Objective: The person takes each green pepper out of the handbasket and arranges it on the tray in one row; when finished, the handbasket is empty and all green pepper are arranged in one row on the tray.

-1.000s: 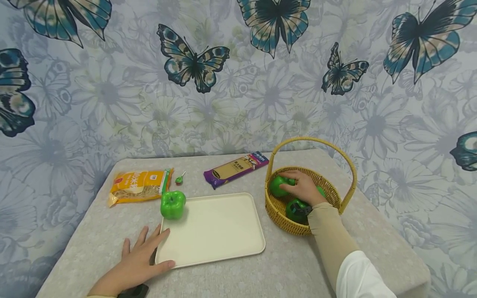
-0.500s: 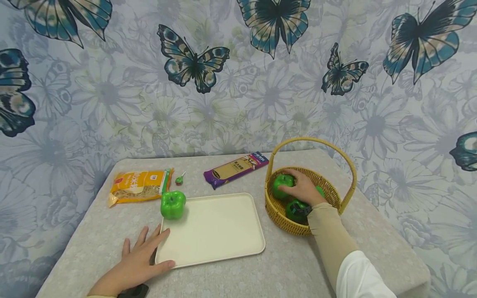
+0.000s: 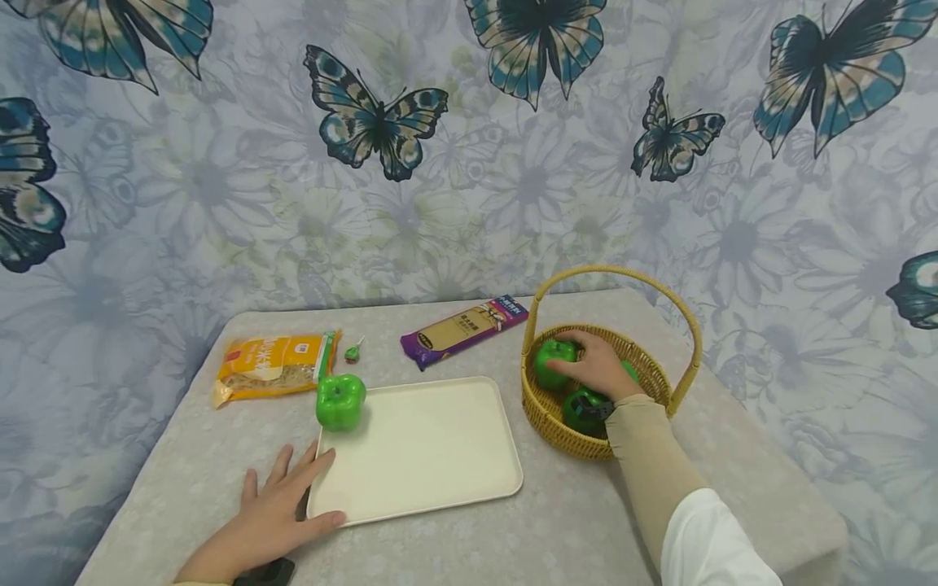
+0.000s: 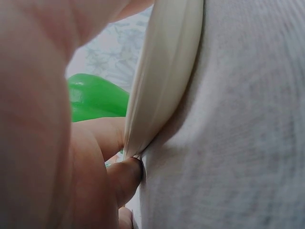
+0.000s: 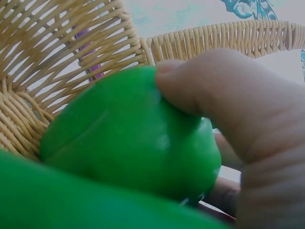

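Note:
My right hand (image 3: 573,358) is inside the wicker basket (image 3: 538,407) and grips a green bell pepper (image 3: 550,352). In the right wrist view the thumb (image 5: 209,90) presses on that pepper (image 5: 128,138), with the basket wall (image 5: 71,47) behind it. A second green pepper (image 3: 582,411) lies lower in the basket. My left hand (image 3: 289,492) rests flat on the table, its thumb against the front left corner of the cream tray (image 3: 418,448). In the left wrist view its fingers (image 4: 124,176) touch the tray rim (image 4: 162,86). A third green pepper (image 3: 340,401) sits at the tray's far left corner.
On the grey table (image 3: 572,521) behind the tray lie an orange noodle packet (image 3: 271,366), a small green lollipop (image 3: 354,352) and a purple noodle packet (image 3: 465,330). The basket's arched handle (image 3: 615,275) spans above my right hand. A butterfly backdrop stands behind.
My right hand has raised the gripped pepper slightly within the basket. The left hand has stayed in place.

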Available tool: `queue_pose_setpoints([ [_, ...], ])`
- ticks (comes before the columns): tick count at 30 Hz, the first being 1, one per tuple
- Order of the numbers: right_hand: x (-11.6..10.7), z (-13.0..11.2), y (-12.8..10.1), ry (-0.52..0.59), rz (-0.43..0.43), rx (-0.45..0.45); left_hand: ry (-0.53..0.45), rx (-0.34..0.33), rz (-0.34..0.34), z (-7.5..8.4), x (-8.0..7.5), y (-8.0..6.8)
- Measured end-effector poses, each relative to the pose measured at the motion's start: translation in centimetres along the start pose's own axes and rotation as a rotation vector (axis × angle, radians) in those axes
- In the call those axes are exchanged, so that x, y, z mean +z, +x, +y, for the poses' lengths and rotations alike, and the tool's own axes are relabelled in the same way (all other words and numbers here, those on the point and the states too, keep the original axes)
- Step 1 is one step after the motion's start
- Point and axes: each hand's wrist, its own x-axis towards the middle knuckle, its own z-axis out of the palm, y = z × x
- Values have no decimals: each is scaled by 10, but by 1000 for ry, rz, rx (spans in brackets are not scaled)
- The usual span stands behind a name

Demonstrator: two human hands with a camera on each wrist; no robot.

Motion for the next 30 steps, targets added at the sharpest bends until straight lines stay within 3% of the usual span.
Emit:
queue_pose_setpoints([
  [7,3,-3,2,6,-17,4,-2,2,10,-2,-2,-2],
  [19,-15,-8,1,45,52,17,-29,18,5,1,3,3],
  [30,-39,-37,-9,53,55,2,23,29,39,-2,2,3],
])
